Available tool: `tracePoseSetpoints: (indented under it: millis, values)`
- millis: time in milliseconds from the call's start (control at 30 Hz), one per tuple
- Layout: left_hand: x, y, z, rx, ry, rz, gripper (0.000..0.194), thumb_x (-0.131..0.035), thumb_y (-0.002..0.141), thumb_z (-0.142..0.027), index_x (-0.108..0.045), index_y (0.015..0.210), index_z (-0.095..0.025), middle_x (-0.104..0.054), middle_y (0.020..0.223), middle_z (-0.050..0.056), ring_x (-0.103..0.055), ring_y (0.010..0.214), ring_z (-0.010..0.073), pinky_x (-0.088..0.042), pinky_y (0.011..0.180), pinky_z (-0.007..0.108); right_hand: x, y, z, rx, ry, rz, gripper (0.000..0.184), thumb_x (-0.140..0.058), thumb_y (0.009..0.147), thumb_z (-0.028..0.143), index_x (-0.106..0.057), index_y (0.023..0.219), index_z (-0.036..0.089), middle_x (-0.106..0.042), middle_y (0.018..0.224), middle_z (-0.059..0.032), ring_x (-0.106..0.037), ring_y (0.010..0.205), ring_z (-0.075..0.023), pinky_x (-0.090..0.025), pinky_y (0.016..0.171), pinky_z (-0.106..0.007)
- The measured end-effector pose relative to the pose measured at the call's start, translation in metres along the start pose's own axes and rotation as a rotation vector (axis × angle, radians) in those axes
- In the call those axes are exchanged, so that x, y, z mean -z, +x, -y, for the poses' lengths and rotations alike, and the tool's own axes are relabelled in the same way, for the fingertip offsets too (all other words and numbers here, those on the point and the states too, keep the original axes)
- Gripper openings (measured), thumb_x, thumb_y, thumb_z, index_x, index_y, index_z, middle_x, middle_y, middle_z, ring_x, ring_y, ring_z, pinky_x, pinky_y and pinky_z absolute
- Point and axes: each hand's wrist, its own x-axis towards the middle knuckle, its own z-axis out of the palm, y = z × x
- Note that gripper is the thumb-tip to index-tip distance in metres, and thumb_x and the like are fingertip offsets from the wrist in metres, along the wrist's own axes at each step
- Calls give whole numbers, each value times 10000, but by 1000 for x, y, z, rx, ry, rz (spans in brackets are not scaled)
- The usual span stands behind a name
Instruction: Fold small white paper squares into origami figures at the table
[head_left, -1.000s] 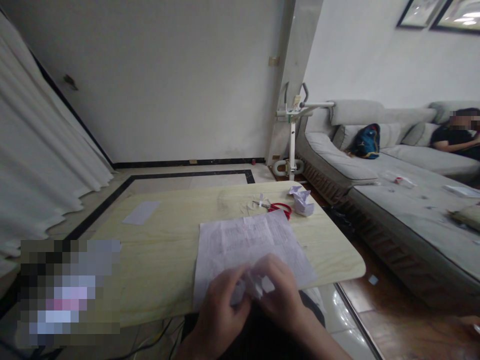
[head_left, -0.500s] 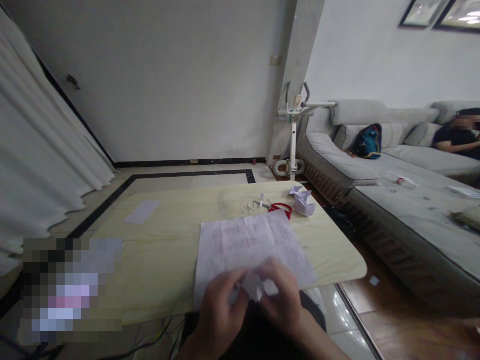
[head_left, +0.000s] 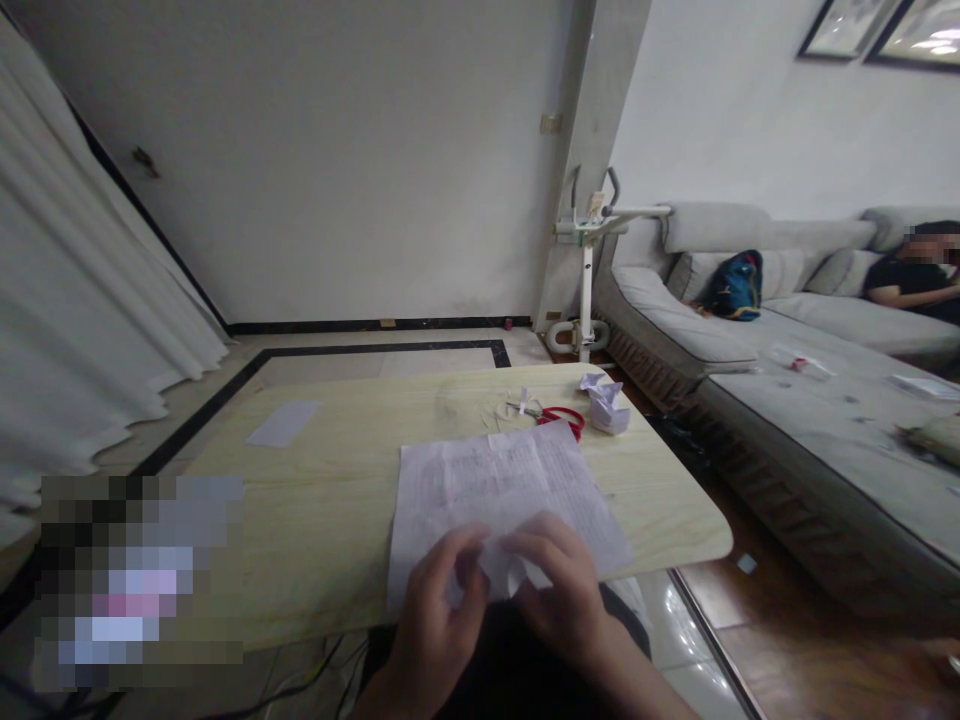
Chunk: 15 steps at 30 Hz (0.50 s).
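A small, slightly blurred piece of white paper [head_left: 507,572] is pinched between my two hands, above the near edge of the table. My left hand [head_left: 446,595] has its thumb and fingers bent round the paper's left side. On the other side, my right hand [head_left: 562,590] grips it with curled fingers. Under and beyond them lies a large creased sheet of printed paper [head_left: 491,480]. Red-handled scissors [head_left: 559,415] rest just past its far edge, beside thin paper scraps [head_left: 495,412].
Crumpled paper [head_left: 607,405] sits at the far right of the pale wooden table [head_left: 330,520]. A flat white slip [head_left: 283,424] lies at the left, near a pixelated patch. To the right stands a grey sofa [head_left: 817,370], with a person [head_left: 911,280] at its far end.
My fingers have shifted slightly on the small paper, and the hands look a little farther apart at the fingertips. The scissors and the large sheet stay where they were.
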Motion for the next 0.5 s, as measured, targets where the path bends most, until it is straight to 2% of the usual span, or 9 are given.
tracePoseSetpoints:
  millis: [133,400,500]
  values:
    - [2,2,-4,29,-67,33,266,-495,891,-106,-646,1046,-261,-750,939,4,-718,870,166,-594,762,248,2,1,0,-25,16,69,340,-508,728,44,-626,1006,200,-625,778,-61,-582,677,-206,-473,566,-315]
    - [8,5,-8,84,-106,-1,235,-511,887,-122,-703,929,-251,-761,860,-11,-720,785,147,-579,713,201,5,1,-3,-19,16,170,317,-518,726,81,-632,999,192,-632,805,-70,-577,720,-217,-463,598,-324]
    - [9,7,-11,54,-101,-41,243,-518,869,-103,-702,912,-255,-761,842,-22,-718,770,142,-576,713,193,7,2,-2,-11,23,192,319,-528,738,106,-634,1028,187,-640,819,-79,-573,724,-224,-463,607,-339]
